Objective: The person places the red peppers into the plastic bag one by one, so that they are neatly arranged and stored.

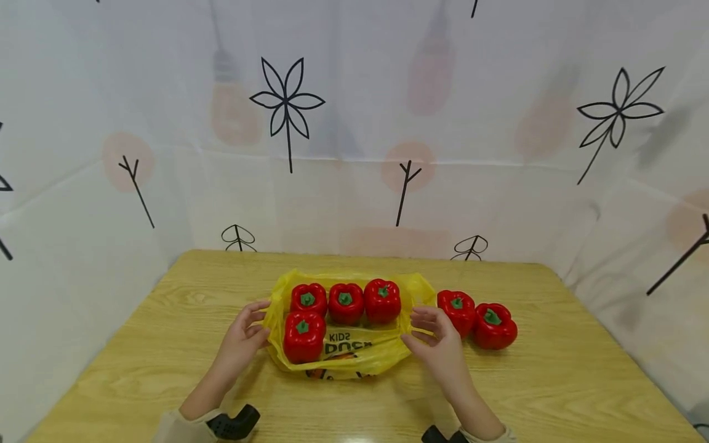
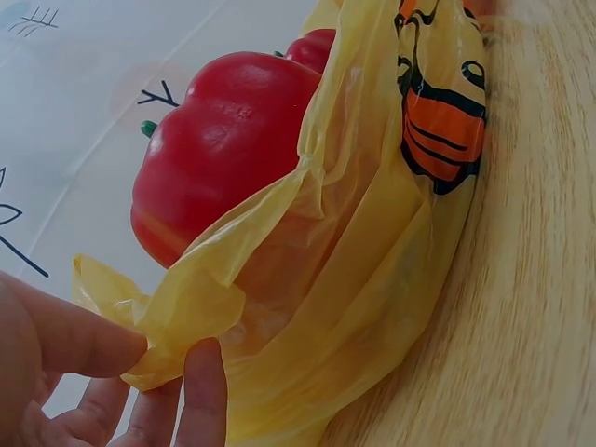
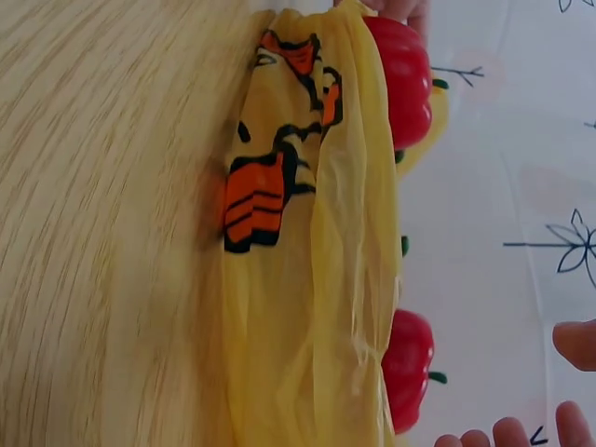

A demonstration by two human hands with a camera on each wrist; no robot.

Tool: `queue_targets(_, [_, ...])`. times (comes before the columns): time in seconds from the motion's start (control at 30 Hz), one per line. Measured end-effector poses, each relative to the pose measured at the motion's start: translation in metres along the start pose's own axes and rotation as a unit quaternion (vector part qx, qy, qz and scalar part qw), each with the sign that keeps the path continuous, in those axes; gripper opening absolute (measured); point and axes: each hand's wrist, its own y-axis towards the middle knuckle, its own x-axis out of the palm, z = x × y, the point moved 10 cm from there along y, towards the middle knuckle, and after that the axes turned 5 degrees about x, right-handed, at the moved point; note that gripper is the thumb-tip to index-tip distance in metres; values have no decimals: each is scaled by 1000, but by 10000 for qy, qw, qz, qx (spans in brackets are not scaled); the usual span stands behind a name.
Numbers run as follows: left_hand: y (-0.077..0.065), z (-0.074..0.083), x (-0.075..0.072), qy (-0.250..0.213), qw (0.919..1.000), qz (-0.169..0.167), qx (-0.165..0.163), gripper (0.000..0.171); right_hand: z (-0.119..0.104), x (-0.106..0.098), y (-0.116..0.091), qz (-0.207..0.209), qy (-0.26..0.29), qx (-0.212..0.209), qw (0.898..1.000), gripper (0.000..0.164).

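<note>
A yellow plastic bag (image 1: pixel 382 360) with dark print lies open on the table, with several red bell peppers (image 1: pixel 304 337) inside. My left hand (image 1: pixel 244 332) is at the bag's left edge. In the left wrist view, its thumb and fingers pinch a loose flap of the bag (image 2: pixel 200 293), below a red pepper (image 2: pixel 223 140). My right hand (image 1: pixel 440 344) is at the bag's right side, thumb and fingers spread apart. In the right wrist view, its fingertips (image 3: pixel 510 433) show at the lower right, apart from the bag, with nothing between them and the thumb.
Two more red bell peppers (image 1: pixel 494 326) sit on the wooden table (image 1: pixel 554 369), to the right of the bag and beside my right hand. A pale patterned cloth (image 1: pixel 343 197) hangs behind the table and along its sides.
</note>
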Motion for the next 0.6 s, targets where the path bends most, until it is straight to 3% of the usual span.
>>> queue_targets(0.6, [-1,4,-1,-13,10000,20,45,46,3,-50,2,579,-349,-36,9977,46])
